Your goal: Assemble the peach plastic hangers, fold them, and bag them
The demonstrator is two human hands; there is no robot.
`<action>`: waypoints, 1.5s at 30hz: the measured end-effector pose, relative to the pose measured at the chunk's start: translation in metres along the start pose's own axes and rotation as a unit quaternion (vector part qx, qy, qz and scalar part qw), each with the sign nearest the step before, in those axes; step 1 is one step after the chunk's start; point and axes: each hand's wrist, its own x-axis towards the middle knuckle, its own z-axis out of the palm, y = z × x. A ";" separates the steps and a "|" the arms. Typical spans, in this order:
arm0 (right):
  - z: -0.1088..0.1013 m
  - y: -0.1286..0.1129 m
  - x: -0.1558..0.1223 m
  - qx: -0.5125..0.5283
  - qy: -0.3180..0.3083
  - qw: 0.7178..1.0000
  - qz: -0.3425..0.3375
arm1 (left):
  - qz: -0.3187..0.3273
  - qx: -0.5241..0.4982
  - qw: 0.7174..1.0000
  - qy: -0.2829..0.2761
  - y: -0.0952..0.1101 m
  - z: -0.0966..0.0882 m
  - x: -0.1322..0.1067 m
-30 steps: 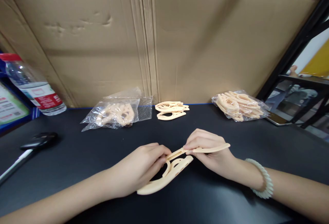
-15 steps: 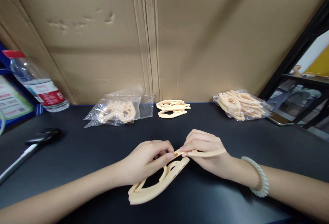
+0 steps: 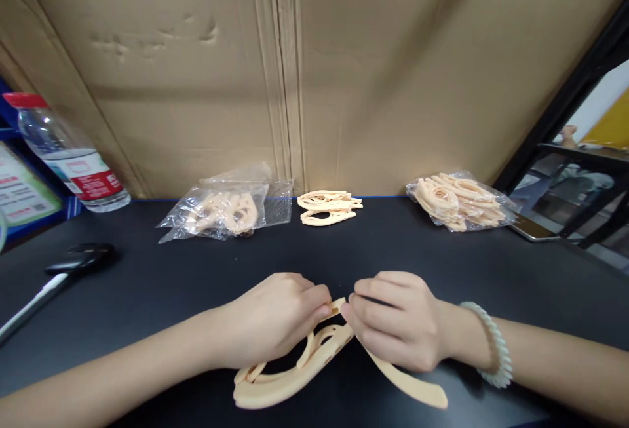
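Observation:
My left hand (image 3: 278, 316) is closed, pinching a beige plastic folding hanger (image 3: 285, 385) near the front of the desk. A small end of a hanger piece (image 3: 338, 307) pokes out past its fingertips. Just to the right, my right hand (image 3: 400, 316) is curled, palm down, with its fingertips close to that end. From under it a curved beige hanger arm (image 3: 415, 387) extends toward the lower right. How this arm joins the rest is hidden by the fingers. A pale coiled band (image 3: 491, 343) circles my right wrist.
Several folded hangers (image 3: 328, 208) lie at the back, between a clear bag of hangers (image 3: 223, 212) and another bag of hangers (image 3: 459, 198). A phone (image 3: 533, 228) lies far right. A water bottle (image 3: 81, 166) and a black object with a white cable (image 3: 81, 259) are at left. Cardboard (image 3: 393, 74) stands behind.
My right hand has turned over to palm down and dropped slightly; the curved arm has swung from lying across the hand to pointing down right. The hanger under my left hand has shifted slightly nearer.

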 end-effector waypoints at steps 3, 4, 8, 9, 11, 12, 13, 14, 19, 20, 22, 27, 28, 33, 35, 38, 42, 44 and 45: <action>0.000 0.002 -0.001 -0.015 -0.005 1.000 -0.026 | 0.006 -0.012 1.000 0.005 0.001 0.000 0.000; 0.000 0.003 -0.001 -0.017 -0.007 0.999 -0.031 | 0.007 -0.017 1.000 0.003 0.002 0.000 0.001; -0.001 0.006 0.000 -0.019 0.005 0.999 -0.043 | 0.001 -0.044 0.999 0.002 0.002 -0.001 0.001; -0.001 0.007 0.001 -0.016 0.009 0.998 -0.055 | -0.002 -0.057 0.998 -0.001 0.001 -0.002 0.001; -0.001 0.008 0.001 -0.005 0.019 0.996 -0.088 | -0.011 -0.088 0.996 -0.020 0.000 -0.003 0.001; -0.001 0.009 0.001 0.003 0.025 0.995 -0.100 | -0.012 -0.105 0.994 -0.031 -0.002 -0.004 0.001; -0.002 0.010 0.001 0.018 0.030 0.994 -0.105 | -0.011 -0.124 0.992 -0.036 -0.003 -0.004 0.000; -0.003 0.012 0.000 0.041 0.037 0.995 -0.089 | -0.010 -0.145 0.989 -0.032 -0.005 -0.003 0.000; -0.015 0.034 -0.010 0.162 0.113 0.952 0.233 | -0.055 -0.413 0.909 0.015 -0.019 0.006 -0.002; -0.018 0.040 -0.014 0.177 0.093 0.929 0.312 | -0.064 -0.468 0.881 0.028 -0.021 0.008 -0.002; -0.023 0.053 -0.024 0.222 -0.022 0.863 0.454 | -0.080 -0.533 0.840 0.071 -0.027 0.010 -0.001; -0.024 0.069 -0.042 0.191 -0.289 0.740 0.577 | -0.167 -0.632 0.737 0.173 -0.032 0.010 0.002; -0.023 0.069 -0.042 0.170 -0.305 0.742 0.572 | -0.184 -0.653 0.711 0.186 -0.032 0.009 0.002; -0.023 0.057 -0.032 0.077 -0.339 0.763 0.544 | -0.218 -0.731 0.602 0.236 -0.033 0.007 0.005; -0.021 0.052 -0.030 0.036 -0.316 0.789 0.526 | -0.221 -0.754 0.570 0.240 -0.035 0.007 0.006; -0.013 0.045 -0.029 0.013 -0.249 0.862 0.440 | -0.216 -0.773 0.547 0.239 -0.038 0.009 0.005; 0.000 0.043 -0.035 -0.012 -0.213 0.914 0.345 | -0.194 -0.755 0.581 0.234 -0.037 0.011 0.005; 0.005 0.045 -0.039 -0.022 -0.218 0.925 0.311 | -0.193 -0.748 0.592 0.230 -0.036 0.010 0.004; 0.006 0.046 -0.041 -0.018 -0.226 0.928 0.295 | -0.192 -0.746 0.595 0.229 -0.035 0.010 0.004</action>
